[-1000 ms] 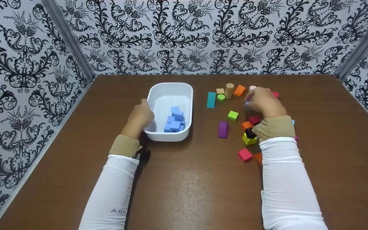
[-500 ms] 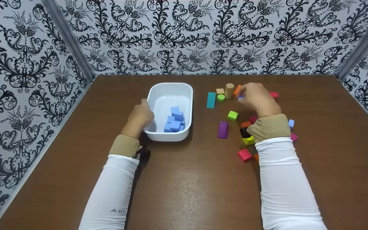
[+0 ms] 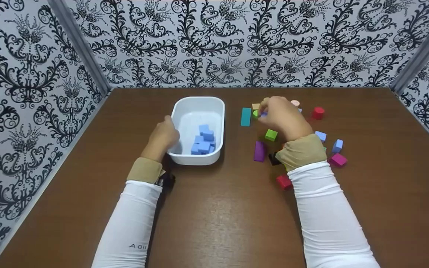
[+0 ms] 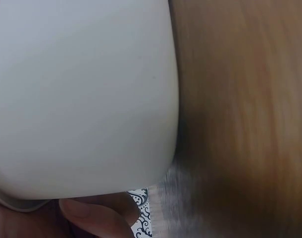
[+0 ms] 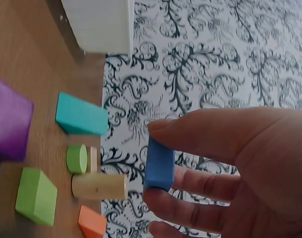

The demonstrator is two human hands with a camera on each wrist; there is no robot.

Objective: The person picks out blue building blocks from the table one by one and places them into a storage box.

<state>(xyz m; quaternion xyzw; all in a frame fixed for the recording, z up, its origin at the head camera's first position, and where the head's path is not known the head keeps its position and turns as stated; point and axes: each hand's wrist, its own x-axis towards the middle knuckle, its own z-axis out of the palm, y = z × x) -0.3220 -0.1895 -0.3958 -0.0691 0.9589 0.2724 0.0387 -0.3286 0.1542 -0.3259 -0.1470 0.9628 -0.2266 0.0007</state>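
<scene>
A white plastic bin (image 3: pixel 196 160) stands on the brown table, with several light blue blocks (image 3: pixel 204 143) piled in its near half. My left hand (image 3: pixel 163 134) grips the bin's left rim; in the left wrist view, its fingers curl at the edge of the white wall. Raised over the back of the scattered blocks, my right hand (image 3: pixel 283 118) pinches a blue block (image 5: pixel 160 163) between thumb and fingers. Below it in the right wrist view lie a teal block (image 5: pixel 81 115), a green cylinder (image 5: pixel 76 158), a wooden cylinder (image 5: pixel 99 186) and an orange block (image 5: pixel 91 221).
Between bin and right arm lie a purple block (image 3: pixel 259 151) and a lime block (image 3: pixel 271 135). A red block (image 3: pixel 284 182) sits nearer. Beyond the arm are a red cylinder (image 3: pixel 318 112), a magenta block (image 3: pixel 338 160) and blue blocks (image 3: pixel 337 146). Patterned walls (image 3: pixel 229 44) border the table.
My right hand has moved left toward the bin with the blue block, uncovering the red cylinder and blue blocks on the right. My left hand and the bin have stayed still.
</scene>
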